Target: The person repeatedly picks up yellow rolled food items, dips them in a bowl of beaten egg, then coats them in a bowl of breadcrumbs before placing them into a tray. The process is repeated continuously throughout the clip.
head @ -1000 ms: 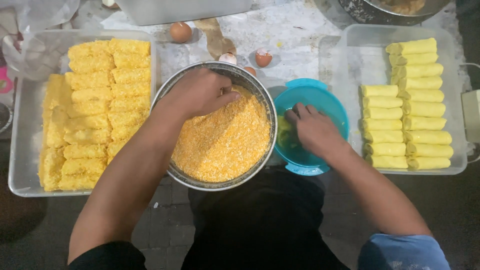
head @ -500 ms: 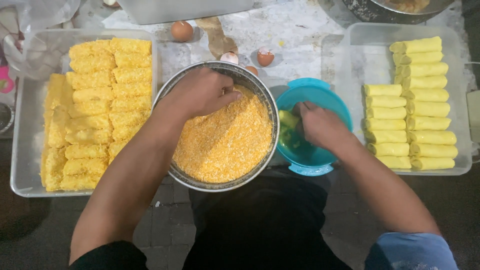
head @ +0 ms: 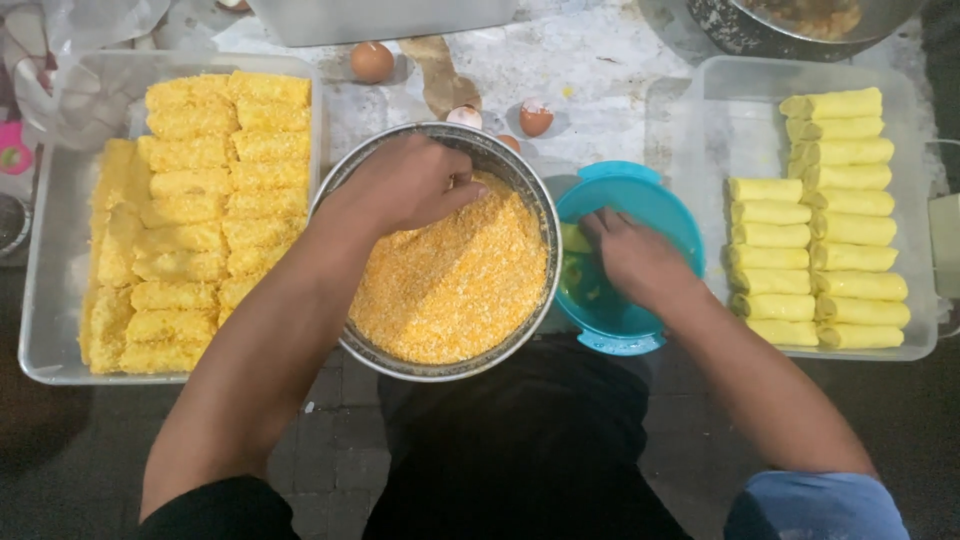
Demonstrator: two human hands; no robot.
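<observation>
A round metal bowl (head: 535, 205) of orange breadcrumbs sits in the middle. My left hand (head: 405, 185) rests palm down in the crumbs at the bowl's far side, fingers curled; whether it holds anything is hidden. Right beside it stands a blue plastic bowl (head: 655, 205) with yellow egg wash. My right hand (head: 630, 255) is inside the blue bowl, fingers on a pale yellow roll (head: 573, 240) lying in the liquid.
A tray (head: 45, 300) at the left holds several breadcrumbed rolls. A clear tray (head: 700, 110) at the right holds several plain yellow rolls. A whole egg (head: 371, 62) and broken eggshells (head: 535, 118) lie behind the bowls. A large pot (head: 760, 30) stands at the back right.
My right hand has shifted slightly left inside the blue bowl onto the roll. My left hand has stayed in the crumbs, barely moving.
</observation>
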